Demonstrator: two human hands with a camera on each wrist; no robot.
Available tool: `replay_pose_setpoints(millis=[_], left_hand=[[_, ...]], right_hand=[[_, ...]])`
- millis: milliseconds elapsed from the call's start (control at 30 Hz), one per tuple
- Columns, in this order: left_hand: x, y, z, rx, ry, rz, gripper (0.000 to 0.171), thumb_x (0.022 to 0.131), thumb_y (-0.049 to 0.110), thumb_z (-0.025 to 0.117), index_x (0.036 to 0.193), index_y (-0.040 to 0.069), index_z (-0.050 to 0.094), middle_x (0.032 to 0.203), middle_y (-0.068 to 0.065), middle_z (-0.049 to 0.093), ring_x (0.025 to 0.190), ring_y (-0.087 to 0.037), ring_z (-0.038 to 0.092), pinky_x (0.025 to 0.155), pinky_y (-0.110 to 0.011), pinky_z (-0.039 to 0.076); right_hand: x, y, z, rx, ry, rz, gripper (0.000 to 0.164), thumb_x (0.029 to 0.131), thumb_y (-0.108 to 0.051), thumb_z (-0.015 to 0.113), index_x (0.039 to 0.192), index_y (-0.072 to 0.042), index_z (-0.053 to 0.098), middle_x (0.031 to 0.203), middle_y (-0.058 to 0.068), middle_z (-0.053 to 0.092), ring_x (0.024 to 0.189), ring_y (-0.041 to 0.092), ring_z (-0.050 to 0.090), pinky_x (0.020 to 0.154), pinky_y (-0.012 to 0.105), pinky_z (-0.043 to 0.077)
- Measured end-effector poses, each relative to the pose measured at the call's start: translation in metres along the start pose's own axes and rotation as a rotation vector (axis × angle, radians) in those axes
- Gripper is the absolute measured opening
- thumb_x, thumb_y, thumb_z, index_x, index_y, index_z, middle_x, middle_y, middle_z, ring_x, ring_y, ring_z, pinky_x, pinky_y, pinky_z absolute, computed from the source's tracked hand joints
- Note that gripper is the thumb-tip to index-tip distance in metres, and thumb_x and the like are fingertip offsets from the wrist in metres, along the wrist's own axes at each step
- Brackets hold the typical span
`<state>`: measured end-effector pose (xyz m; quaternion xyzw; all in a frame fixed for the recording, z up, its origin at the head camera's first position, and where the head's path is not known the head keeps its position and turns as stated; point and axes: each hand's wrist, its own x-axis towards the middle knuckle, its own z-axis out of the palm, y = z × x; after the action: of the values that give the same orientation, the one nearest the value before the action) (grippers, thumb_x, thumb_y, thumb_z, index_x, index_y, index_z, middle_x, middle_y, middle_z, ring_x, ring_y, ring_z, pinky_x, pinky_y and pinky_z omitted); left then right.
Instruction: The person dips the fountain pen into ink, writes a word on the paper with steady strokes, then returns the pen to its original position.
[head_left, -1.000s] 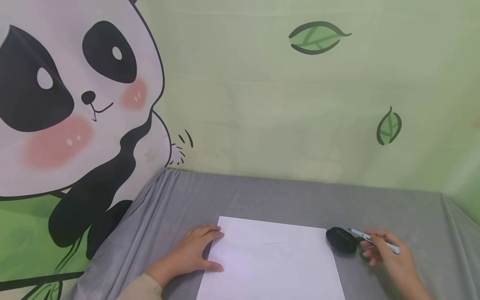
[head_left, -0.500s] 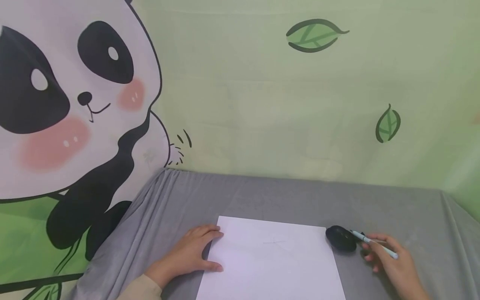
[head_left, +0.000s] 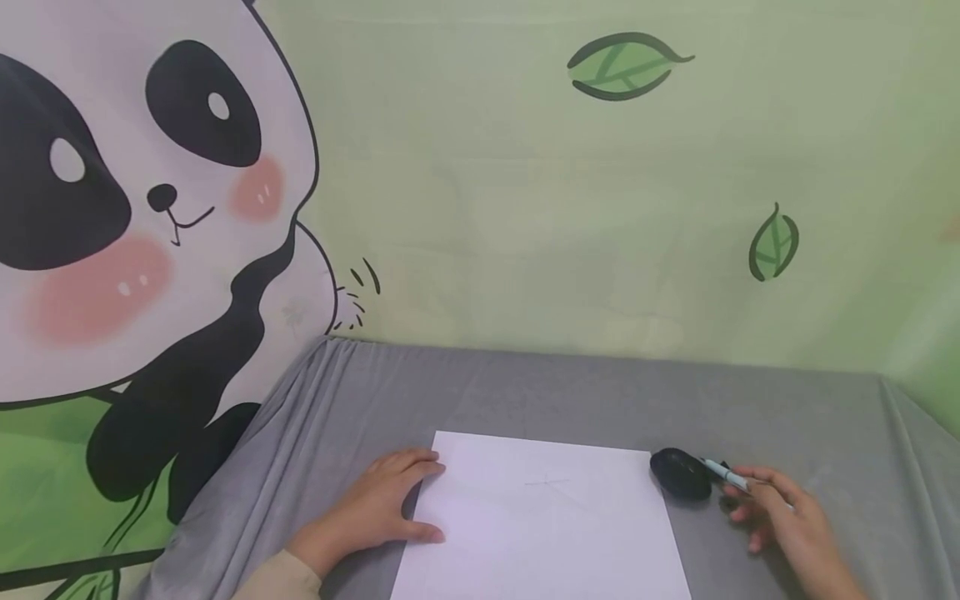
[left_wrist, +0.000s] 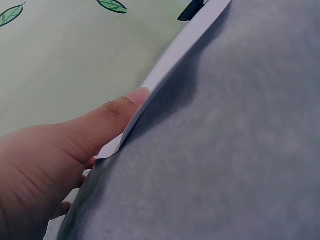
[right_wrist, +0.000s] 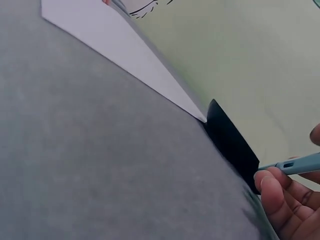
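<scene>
A sheet of white paper (head_left: 555,533) with a few faint lines drawn near its top lies in front of me. My left hand (head_left: 375,506) rests on its left edge, fingers and thumb spread apart; in the left wrist view the thumb (left_wrist: 112,115) lies along the slightly lifted edge. To the right of the sheet, my right hand (head_left: 787,512) holds a light blue pen (head_left: 726,473), pinching it with its tip towards a glossy black rounded object (head_left: 681,473). The pen tip overlaps that object's edge. In the right wrist view the pen (right_wrist: 300,165) shows a slot in its barrel.
Grey cloth (head_left: 600,396) covers the table, falling in folds at the left. Behind it hangs a pale green backdrop (head_left: 487,208) with a large panda (head_left: 135,200) and leaves. The black object stands at the paper's upper right corner.
The pen's tip has come to the black object's right edge, and its rear end has sunk behind the right hand's fingers. The left hand stays on the paper. The view has shifted slightly.
</scene>
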<state>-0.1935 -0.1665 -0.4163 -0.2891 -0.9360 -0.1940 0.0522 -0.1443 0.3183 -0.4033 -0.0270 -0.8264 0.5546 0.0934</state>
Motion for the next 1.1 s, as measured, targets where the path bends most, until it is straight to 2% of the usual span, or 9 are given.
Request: replay_pose_setpoints(millis=[167,333,500,800,933,1100], left_hand=[[0.000,0.001,-0.001,0.000,0.007,0.006,0.079,0.067,0.057,0.078,0.127,0.011,0.059,0.135,-0.008,0.055,0.126,-0.032,0.050,0.105,-0.053,0.039],[-0.001,0.001,-0.001,-0.007,0.008,0.004,0.079,0.067,0.057,0.078,0.127,0.011,0.059,0.135,-0.008,0.055,0.126,-0.032,0.051,0.105,-0.054,0.039],[-0.001,0.000,0.000,-0.015,0.000,-0.002,0.079,0.067,0.058,0.078,0.128,0.011,0.058,0.136,-0.008,0.055,0.127,-0.032,0.050,0.105,-0.054,0.038],[0.000,0.001,-0.001,-0.003,0.005,0.002,0.078,0.067,0.056,0.079,0.127,0.011,0.059,0.135,-0.009,0.056,0.126,-0.032,0.051,0.104,-0.054,0.039],[0.000,0.001,-0.001,0.006,0.008,0.006,0.078,0.067,0.056,0.079,0.127,0.010,0.059,0.134,-0.009,0.056,0.125,-0.032,0.051,0.104,-0.054,0.040],[0.000,0.001,-0.001,0.004,0.002,0.003,0.078,0.067,0.057,0.078,0.127,0.011,0.059,0.135,-0.008,0.056,0.126,-0.031,0.051,0.104,-0.053,0.039]], right_hand=[[0.000,0.000,-0.006,-0.022,-0.044,-0.009,0.022,0.103,-0.020,0.044,0.114,-0.022,0.062,0.089,-0.019,0.070,0.069,0.008,0.064,0.048,0.032,0.052],[0.003,-0.003,-0.009,-0.090,-0.062,0.020,0.023,0.102,-0.024,0.045,0.117,-0.022,0.063,0.090,-0.023,0.069,0.069,0.008,0.065,0.051,0.031,0.053],[0.003,-0.005,-0.012,-0.082,-0.085,0.027,0.025,0.103,-0.023,0.044,0.118,-0.022,0.063,0.090,-0.021,0.070,0.069,0.010,0.065,0.052,0.031,0.054],[0.004,-0.002,-0.015,-0.058,-0.122,0.079,0.022,0.100,-0.022,0.050,0.111,-0.038,0.060,0.088,-0.019,0.071,0.067,0.008,0.064,0.054,0.028,0.054],[0.003,-0.001,-0.014,-0.130,-0.115,0.038,0.024,0.099,-0.017,0.052,0.113,-0.035,0.059,0.085,-0.019,0.070,0.064,0.008,0.063,0.052,0.027,0.052],[0.001,-0.004,-0.013,-0.260,-0.113,0.011,0.030,0.097,-0.012,0.054,0.126,-0.007,0.057,0.081,-0.014,0.070,0.059,0.008,0.060,0.049,0.027,0.050]])
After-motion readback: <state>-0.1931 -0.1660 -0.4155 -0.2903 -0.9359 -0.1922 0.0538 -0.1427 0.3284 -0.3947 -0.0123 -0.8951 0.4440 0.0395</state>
